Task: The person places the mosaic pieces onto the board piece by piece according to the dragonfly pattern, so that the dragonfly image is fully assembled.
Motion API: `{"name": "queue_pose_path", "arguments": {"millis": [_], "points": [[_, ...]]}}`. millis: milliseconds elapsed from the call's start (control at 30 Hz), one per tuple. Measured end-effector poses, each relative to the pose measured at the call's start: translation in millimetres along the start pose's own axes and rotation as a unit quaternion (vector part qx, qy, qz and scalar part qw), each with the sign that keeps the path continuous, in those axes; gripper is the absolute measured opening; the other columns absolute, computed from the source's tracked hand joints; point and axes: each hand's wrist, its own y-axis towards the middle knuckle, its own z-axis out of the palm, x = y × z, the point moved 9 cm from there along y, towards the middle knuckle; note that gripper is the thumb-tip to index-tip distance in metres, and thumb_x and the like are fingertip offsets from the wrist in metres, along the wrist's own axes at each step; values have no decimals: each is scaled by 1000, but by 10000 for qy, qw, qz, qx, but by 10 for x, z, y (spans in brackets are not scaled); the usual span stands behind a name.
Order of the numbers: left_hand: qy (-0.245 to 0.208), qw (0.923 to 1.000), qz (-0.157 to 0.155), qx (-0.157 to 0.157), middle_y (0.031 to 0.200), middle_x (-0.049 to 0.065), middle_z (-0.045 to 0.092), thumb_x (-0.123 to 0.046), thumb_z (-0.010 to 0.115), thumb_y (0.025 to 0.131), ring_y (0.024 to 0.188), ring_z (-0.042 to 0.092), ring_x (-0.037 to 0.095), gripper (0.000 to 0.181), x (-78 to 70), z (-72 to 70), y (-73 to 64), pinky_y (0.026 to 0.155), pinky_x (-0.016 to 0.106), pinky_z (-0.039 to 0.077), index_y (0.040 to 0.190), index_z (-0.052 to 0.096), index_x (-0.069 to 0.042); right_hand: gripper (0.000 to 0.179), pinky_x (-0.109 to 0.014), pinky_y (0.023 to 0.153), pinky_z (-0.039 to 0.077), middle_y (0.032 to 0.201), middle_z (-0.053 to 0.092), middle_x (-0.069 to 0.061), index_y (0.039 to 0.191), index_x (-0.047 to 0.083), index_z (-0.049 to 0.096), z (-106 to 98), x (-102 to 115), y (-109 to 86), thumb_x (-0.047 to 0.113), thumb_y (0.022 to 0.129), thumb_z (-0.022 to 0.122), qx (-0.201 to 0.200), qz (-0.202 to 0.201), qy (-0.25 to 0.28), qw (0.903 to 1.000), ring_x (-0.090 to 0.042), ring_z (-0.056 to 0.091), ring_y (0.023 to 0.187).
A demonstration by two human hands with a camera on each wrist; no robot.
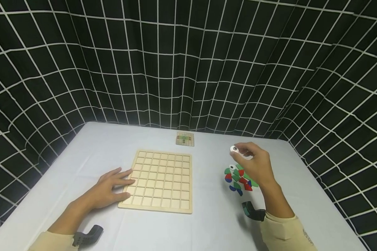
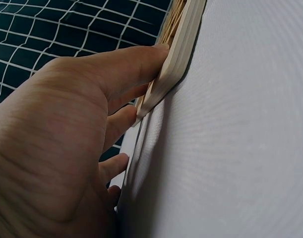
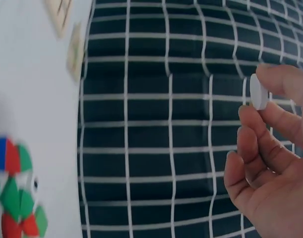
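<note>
My right hand (image 1: 254, 162) pinches a round white eye piece (image 1: 234, 149) between thumb and fingertips, raised above the table. The right wrist view shows this white disc (image 3: 258, 92) edge-on. Below the hand lies a loose pile of red, green and blue pieces (image 1: 236, 177), with a second eye piece (image 1: 232, 167) among them. My left hand (image 1: 111, 188) rests its spread fingertips on the left edge of a wooden grid board (image 1: 163, 210). In the left wrist view, the thumb touches the rim of the board (image 2: 177, 67).
A small picture card (image 1: 185, 138) with a green pattern lies near the back edge of the white table (image 1: 213, 216). Behind and to the sides hangs a dark curtain (image 1: 163, 62) with white grid lines. Dark wrist devices sit on both forearms.
</note>
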Motion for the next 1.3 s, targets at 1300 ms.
{"name": "queue_pose_path", "arguments": {"millis": [1300], "points": [[81, 9999, -107, -84, 145, 4, 46, -43, 76, 80, 137, 23, 43, 46, -45, -5, 7, 102, 71, 11, 118, 71, -18, 25, -36, 74, 49, 93, 66, -3, 100, 8, 70, 1734, 818, 267, 22, 81, 77, 886, -104, 1400, 9861, -21, 56, 89]]}}
